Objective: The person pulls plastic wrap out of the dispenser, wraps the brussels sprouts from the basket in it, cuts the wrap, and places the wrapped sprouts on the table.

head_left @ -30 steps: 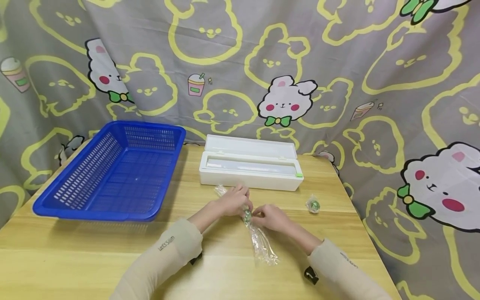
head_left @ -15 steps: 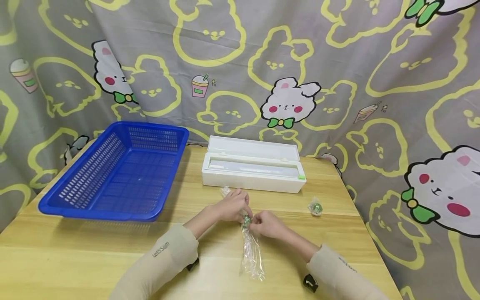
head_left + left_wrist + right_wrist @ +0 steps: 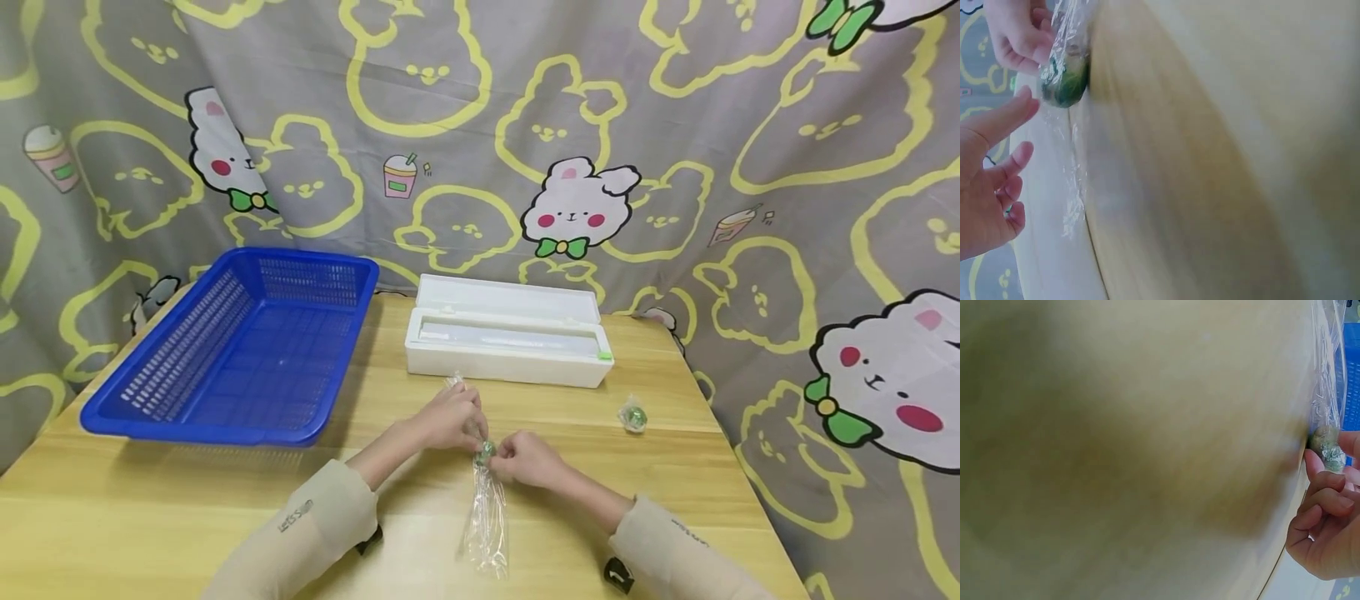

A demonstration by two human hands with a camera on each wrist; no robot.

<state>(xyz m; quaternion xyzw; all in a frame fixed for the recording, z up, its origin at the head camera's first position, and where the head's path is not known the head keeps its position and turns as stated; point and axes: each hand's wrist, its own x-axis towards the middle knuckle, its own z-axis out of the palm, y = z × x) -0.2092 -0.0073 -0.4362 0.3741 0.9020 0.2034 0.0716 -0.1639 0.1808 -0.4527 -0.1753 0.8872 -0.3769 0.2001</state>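
A small round green fruit [image 3: 485, 454], wrapped in clear cling film, lies between the two hands over the table. Long loose tails of film [image 3: 486, 533] trail from it towards the near edge and, on the far side, past the left hand. My right hand [image 3: 528, 460] pinches the wrapped fruit; in the right wrist view, fingers [image 3: 1314, 464] press against it. My left hand [image 3: 448, 419] is close beside it; in the left wrist view, thumb and fingers [image 3: 1013, 164] are apart, with a gap before the fruit [image 3: 1065, 84].
A white cling film dispenser [image 3: 510, 367], its lid tipped back, stands behind the hands. Another wrapped green fruit [image 3: 634, 418] lies to the right on the wooden table [image 3: 420, 533]. A blue plastic basket [image 3: 225, 433] stands at the left, before a patterned curtain [image 3: 465, 50].
Both hands and the wrapped fruit have shifted a little nearer to the person and left. The near film tail has swung from slanting right to hanging almost straight towards the person.
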